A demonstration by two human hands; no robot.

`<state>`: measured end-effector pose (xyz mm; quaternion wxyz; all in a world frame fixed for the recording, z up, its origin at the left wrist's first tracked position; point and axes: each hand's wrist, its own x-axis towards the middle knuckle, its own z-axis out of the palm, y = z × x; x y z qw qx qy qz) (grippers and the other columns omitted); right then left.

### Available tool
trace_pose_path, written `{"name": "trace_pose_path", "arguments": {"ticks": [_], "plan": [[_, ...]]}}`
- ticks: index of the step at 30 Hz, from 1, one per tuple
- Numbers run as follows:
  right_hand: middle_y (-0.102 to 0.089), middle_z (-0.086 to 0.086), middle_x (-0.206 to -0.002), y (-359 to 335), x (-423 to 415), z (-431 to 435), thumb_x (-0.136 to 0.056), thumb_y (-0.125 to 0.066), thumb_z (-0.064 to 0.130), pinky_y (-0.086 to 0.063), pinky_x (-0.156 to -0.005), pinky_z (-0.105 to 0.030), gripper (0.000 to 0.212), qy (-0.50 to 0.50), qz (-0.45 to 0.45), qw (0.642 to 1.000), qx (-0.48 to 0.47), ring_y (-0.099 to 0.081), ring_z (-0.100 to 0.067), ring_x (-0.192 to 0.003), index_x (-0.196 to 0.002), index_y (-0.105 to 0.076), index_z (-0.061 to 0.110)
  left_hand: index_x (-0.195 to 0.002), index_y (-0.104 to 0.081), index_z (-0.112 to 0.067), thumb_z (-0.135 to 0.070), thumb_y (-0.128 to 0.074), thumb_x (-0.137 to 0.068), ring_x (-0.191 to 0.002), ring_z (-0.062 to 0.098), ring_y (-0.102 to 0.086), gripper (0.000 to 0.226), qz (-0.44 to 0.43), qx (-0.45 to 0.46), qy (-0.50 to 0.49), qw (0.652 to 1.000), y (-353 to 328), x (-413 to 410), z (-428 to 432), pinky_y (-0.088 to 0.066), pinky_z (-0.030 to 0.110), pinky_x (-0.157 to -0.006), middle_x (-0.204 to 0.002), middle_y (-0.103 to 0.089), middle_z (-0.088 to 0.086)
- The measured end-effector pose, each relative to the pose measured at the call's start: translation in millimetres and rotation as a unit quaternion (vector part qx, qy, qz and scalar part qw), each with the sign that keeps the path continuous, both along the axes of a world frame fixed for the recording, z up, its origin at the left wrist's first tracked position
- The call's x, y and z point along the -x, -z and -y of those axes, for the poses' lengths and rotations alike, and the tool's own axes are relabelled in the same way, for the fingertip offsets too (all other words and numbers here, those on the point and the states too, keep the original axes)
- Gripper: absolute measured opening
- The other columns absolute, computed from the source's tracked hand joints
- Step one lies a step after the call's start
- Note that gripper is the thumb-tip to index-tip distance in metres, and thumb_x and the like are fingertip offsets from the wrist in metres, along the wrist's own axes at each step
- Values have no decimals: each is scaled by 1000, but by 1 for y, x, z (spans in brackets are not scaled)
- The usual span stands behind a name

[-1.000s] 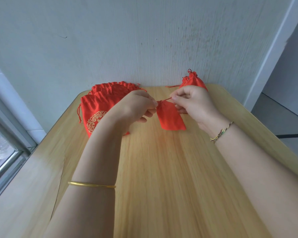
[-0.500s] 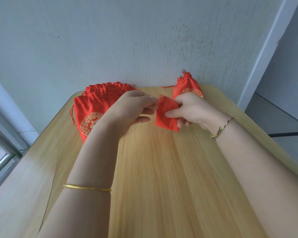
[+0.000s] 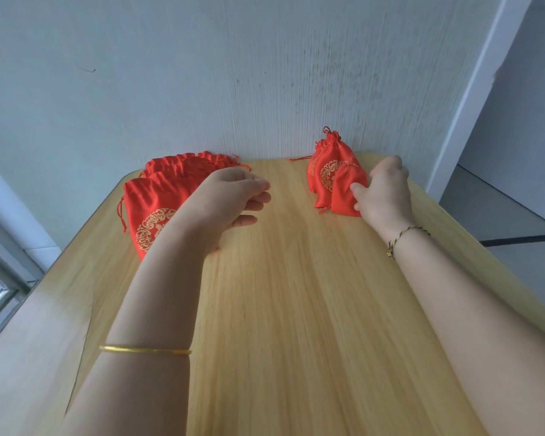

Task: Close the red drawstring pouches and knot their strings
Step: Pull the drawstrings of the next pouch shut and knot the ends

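A small red drawstring pouch (image 3: 346, 193) stands at the far right of the wooden table (image 3: 296, 294), gathered at its top, and my right hand (image 3: 386, 191) grips its right side. It leans against closed red pouches with gold emblems (image 3: 326, 171) by the wall. At the far left lies a stack of flat, open red pouches (image 3: 158, 196) with gold emblems. My left hand (image 3: 233, 199) hovers over the stack's right edge, fingers loosely curled and holding nothing.
A textured white wall (image 3: 233, 73) runs along the table's far edge. A window frame (image 3: 4, 278) borders the left side. Beyond the table's right edge is a white door frame (image 3: 472, 89) and grey floor.
My right hand has carried the small pouch from the table's middle to the closed pouches at the far right. My left hand has let go of it and drifted left toward the stack.
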<state>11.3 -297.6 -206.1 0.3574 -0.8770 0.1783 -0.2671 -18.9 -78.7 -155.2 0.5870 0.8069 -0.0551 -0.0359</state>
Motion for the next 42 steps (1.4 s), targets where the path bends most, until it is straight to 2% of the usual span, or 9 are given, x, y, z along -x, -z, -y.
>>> {"name": "trace_pose_path", "arguments": {"ticks": [11, 13, 16, 20, 25, 31, 35, 39, 42], "plan": [[-59, -12, -102, 4, -5, -6, -81, -65, 28, -39, -65, -26, 18, -61, -38, 994, 81, -58, -25, -77, -82, -60, 11, -94, -64, -9, -6, -49, -85, -65, 21, -55, 17, 114, -179, -124, 969, 15, -17, -20, -54, 42, -68, -73, -58, 2], [-60, -11, -100, 6, -5, -8, -82, -63, 25, -43, -69, -28, 15, -76, -51, 991, 94, -58, -25, -84, -82, -64, 10, -97, -63, -14, -8, -47, -82, -87, 29, -59, 23, 123, -236, -166, 950, 19, -21, -28, -50, 39, -80, -94, -64, 7], [-57, -9, -103, 5, -2, -10, -87, -53, 17, -42, -69, -29, 13, -65, -61, 987, 136, -55, -26, -87, -84, -65, 11, -116, -57, -12, -7, -48, -84, -122, 38, -36, 34, 106, -321, -250, 907, 22, -22, -35, -31, 42, -100, -129, -46, 15], [-54, -6, -105, -5, 5, -20, -87, -50, 14, -37, -63, -29, 7, -31, -12, 988, 154, -53, -24, -81, -86, -57, 13, -134, -36, -12, -5, -49, -83, -136, 35, -18, 53, 102, -323, -335, 879, 22, -18, -43, -22, 48, -107, -149, -19, 14], [-57, 1, -95, -14, 13, -38, -85, -50, 15, -38, -64, -31, 5, -58, 17, 988, 145, -56, -24, -85, -87, -54, 15, -149, -7, -23, -17, -45, -89, -142, 35, -7, 71, 19, -223, -360, 905, 34, -22, -47, -11, 51, -112, -157, 5, 14], [-57, 6, -85, -16, 21, -63, -86, -51, 18, -44, -67, -31, 8, -152, 34, 978, 135, -55, -16, -83, -91, -57, 16, -147, -11, -20, -2, -44, -85, -134, 33, -20, 73, 14, -205, -396, 895, 38, -19, -48, -18, 47, -107, -152, -10, 13], [-57, 6, -84, -16, 20, -64, -86, -51, 18, -48, -71, -36, 7, -161, 29, 979, 126, -58, -18, -83, -89, -58, 17, -147, -15, -19, -17, -54, -90, -132, 34, -28, 69, 79, -180, -406, 893, 32, -21, -53, -19, 47, -108, -147, -21, 15], [-58, 5, -82, -18, 16, -64, -85, -54, 16, -51, -64, -33, 8, -209, 47, 977, 22, -63, -22, -70, -91, -56, 20, -127, -51, -12, -17, -56, -88, -110, 23, -55, 40, 208, -119, -290, 926, 18, -20, -54, -41, 29, -88, -117, -56, 4], [-56, -3, -106, -24, 16, -67, -84, -54, 10, -43, -43, -18, 34, -258, 32, 960, -101, -61, -19, -60, -117, -54, 19, -108, -65, -14, -9, -59, -85, -96, 22, -64, 24, 213, -30, -140, 966, 3, -12, -40, -53, 37, -85, -99, -67, 4]]}}
